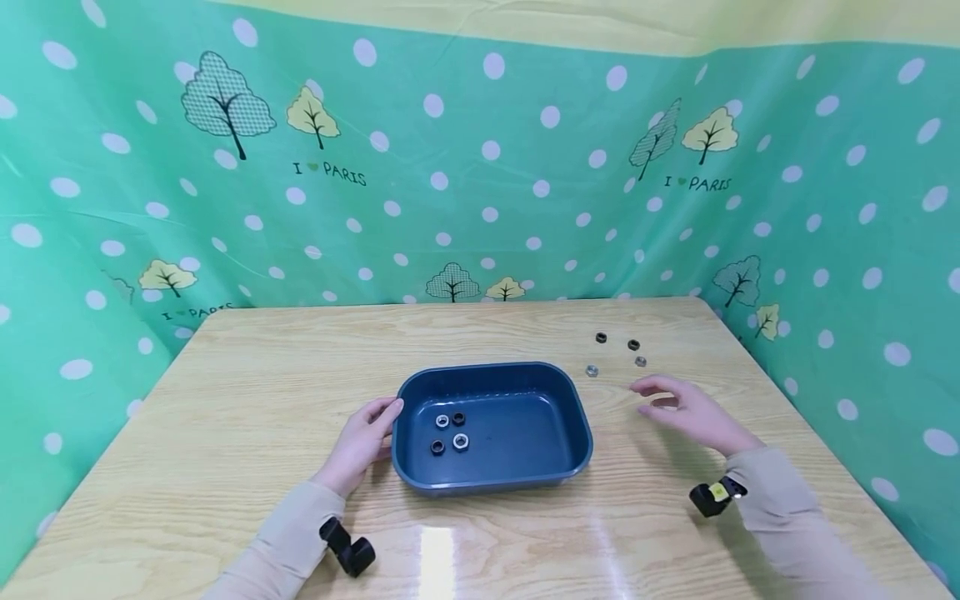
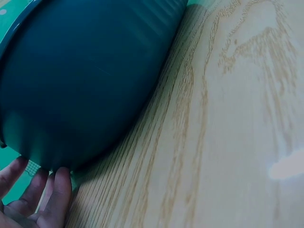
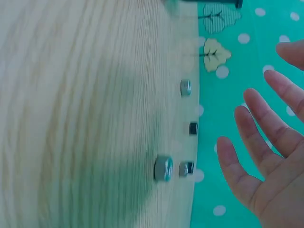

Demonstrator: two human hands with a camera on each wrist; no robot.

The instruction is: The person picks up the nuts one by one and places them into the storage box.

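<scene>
A dark blue rectangular tray (image 1: 491, 485) stands on the wooden table. My left hand (image 1: 365, 435) holds it at its left end, thumb at the rim and fingers (image 2: 59, 194) against the outer wall. Inside lie two silver hex nuts (image 1: 461, 442) and two black ones (image 1: 437, 447), grouped toward the left. To the right of the tray my right hand (image 1: 693, 412) hovers over the table, fingers spread and nothing held. Just beyond its fingertips are loose nuts, black (image 1: 633, 344) and silver (image 1: 592, 370). In the right wrist view a larger-looking silver nut (image 3: 163, 167) stands nearest.
The pale wooden table (image 1: 285, 367) reaches back to a green polka-dot curtain (image 1: 487, 167) with printed trees, which also runs along both sides. Each wrist carries a small black camera, one on the left sleeve (image 1: 277, 542) and one on the right sleeve (image 1: 787, 508).
</scene>
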